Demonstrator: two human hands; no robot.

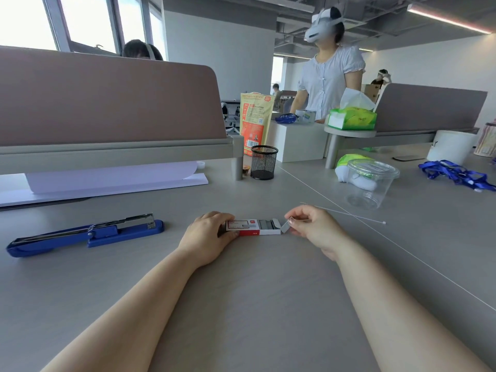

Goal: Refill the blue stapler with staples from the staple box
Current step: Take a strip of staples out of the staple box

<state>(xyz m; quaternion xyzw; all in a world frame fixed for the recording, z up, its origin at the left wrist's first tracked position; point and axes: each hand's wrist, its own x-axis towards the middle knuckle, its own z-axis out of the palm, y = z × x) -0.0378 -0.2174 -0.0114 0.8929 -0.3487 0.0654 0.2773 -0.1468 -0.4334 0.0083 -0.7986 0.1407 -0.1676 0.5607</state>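
A small red and white staple box lies on the grey desk between my hands. Its inner tray is slid out to the right, and grey staples show in it. My left hand grips the box's left end. My right hand pinches the open end flap of the tray with thumb and forefinger. The blue stapler lies swung open flat on the desk to the left, apart from both hands, its metal magazine facing up.
A black mesh pen cup stands behind the box. A clear plastic tub and blue lanyards sit at the right. White paper lies under the desk divider at the left. A person stands beyond the desk.
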